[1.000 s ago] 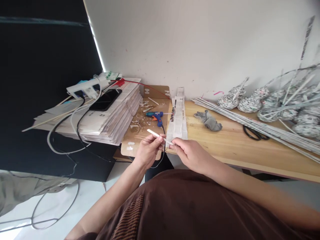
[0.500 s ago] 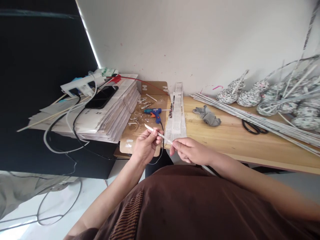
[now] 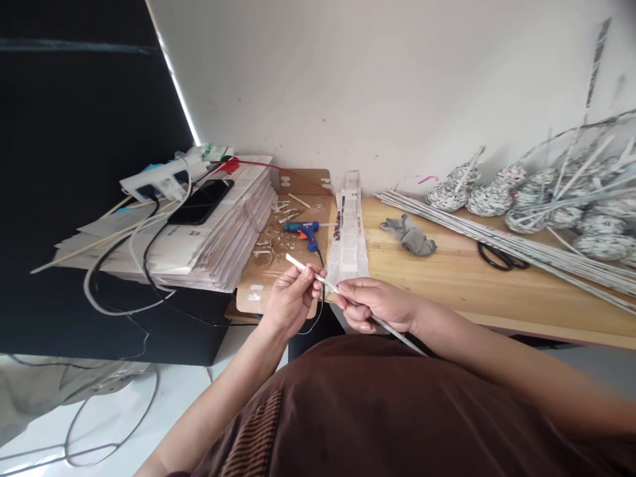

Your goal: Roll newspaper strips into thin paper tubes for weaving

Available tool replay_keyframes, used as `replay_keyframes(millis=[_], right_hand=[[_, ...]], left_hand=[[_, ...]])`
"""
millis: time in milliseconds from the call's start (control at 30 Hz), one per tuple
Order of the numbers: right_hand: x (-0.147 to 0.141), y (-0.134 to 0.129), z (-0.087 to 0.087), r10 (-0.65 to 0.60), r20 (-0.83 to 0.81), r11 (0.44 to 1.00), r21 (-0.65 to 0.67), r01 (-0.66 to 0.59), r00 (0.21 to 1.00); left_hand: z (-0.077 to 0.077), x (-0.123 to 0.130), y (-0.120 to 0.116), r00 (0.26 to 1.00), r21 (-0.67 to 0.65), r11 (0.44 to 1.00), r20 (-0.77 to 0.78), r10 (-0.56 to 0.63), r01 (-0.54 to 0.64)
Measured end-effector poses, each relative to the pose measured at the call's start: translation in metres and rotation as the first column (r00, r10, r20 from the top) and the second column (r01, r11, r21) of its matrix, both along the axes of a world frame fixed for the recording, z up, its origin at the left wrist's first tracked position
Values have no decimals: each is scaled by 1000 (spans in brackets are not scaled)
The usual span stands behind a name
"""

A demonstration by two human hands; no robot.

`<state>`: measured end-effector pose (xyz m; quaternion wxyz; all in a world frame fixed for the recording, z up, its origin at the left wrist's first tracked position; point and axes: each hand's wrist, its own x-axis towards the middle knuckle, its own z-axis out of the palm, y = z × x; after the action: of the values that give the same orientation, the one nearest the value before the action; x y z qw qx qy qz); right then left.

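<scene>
A thin rolled paper tube (image 3: 396,331) runs slantwise through both my hands. Near its far end, my left hand (image 3: 294,295) pinches it between thumb and fingers, and the pale tip sticks out up and to the left. My right hand (image 3: 372,301) is closed around the tube a little farther along, with the rest trailing down toward my body. Just beyond my hands lie a blue glue gun (image 3: 309,233) on a stained cardboard sheet (image 3: 253,299) and several newspaper strips (image 3: 350,228).
At left, a tall paper stack (image 3: 233,245) carries a phone (image 3: 201,202) and a power strip (image 3: 159,180). On the wooden table (image 3: 437,278) are a grey cloth (image 3: 410,235), black scissors handles (image 3: 497,257), a bundle of paper tubes (image 3: 497,235) and several woven paper forms (image 3: 489,197).
My right hand has shifted slightly, and more of the tube now shows below it. My left hand keeps its pinch near the tip. The view has tilted slightly.
</scene>
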<state>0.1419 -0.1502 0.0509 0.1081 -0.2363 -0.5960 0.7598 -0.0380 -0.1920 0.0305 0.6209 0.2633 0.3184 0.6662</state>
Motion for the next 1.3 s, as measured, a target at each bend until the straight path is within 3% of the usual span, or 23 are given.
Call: replay_keyframes(millis=[67,133,167,233,300,333,367,433,500,533,600,667,733,800,833,900,967,1033,1067,1133,1233,1267,1300], right_hand=[[3,1,-2,30,-2,999,-12,-30,1000],[6,0,1,-50,95,965,262,24,994],[7,-1,4,-126,146,894,445,48,981],[7,-4,8,-273,194,671,740,41,942],[6,-7,10,-354,167,494,869,32,920],[5,-8,9,-365,149,466,884,42,919],[4,-8,7,-355,140,493,868,58,924],[3,-6,2,-271,140,699,709,95,952],[4,-3,-2,-113,126,926,372,59,986],[5,-2,-4,-46,104,978,207,24,994],[7,1,-4,5,88,997,78,-12,996],[9,1,-1,-66,149,967,252,27,987],[8,-1,3,-220,180,826,558,85,959],[6,-4,5,-339,139,660,740,130,931],[6,-5,5,-344,127,657,741,142,930],[5,-6,3,-251,133,823,550,139,959],[6,-4,0,-104,109,971,224,78,989],[8,-3,-2,-41,96,994,104,31,995],[9,-3,-1,-54,125,985,171,32,991],[10,-3,0,-163,205,880,472,49,965],[9,-5,1,-339,209,515,857,-5,917],[9,-6,1,-361,197,418,908,-30,912],[9,-7,0,-369,191,366,929,-46,910]], left_hand=[[0,-3,0,1000,-16,1000,18,10,-10],[-1,-5,1,998,-23,998,21,64,-63],[-1,-5,1,996,-22,996,12,89,-88],[-3,-1,0,996,-17,996,-24,90,-91],[-3,5,-2,997,-21,999,-64,31,-32],[-3,9,-3,997,-26,1000,-74,1,-3],[-2,12,-4,997,-29,999,-76,-21,19],[0,16,-5,997,-30,999,-60,-39,37],[2,15,-6,998,-22,998,-37,-54,53],[3,13,-5,998,-15,998,-28,-56,56],[2,10,-4,999,-2,1000,-24,-28,28],[-1,9,-2,999,2,1000,-51,18,-18],[-5,10,-2,994,-19,1000,-107,14,-16],[-9,13,-2,989,-54,998,-147,-26,18],[-10,15,-2,987,-64,998,-156,-37,28],[-11,16,-3,987,-59,998,-161,-31,22],[-11,15,-4,987,-38,999,-162,-2,-4],[-9,13,-4,987,-25,999,-159,38,-42],[-9,12,-4,986,-25,998,-159,58,-63],[-9,12,-4,981,-43,996,-182,70,-79],[-11,17,-5,964,-106,994,-263,-31,3],[-11,19,-6,956,-118,993,-286,-65,32],[-11,22,-6,950,-119,992,-302,-84,50]])
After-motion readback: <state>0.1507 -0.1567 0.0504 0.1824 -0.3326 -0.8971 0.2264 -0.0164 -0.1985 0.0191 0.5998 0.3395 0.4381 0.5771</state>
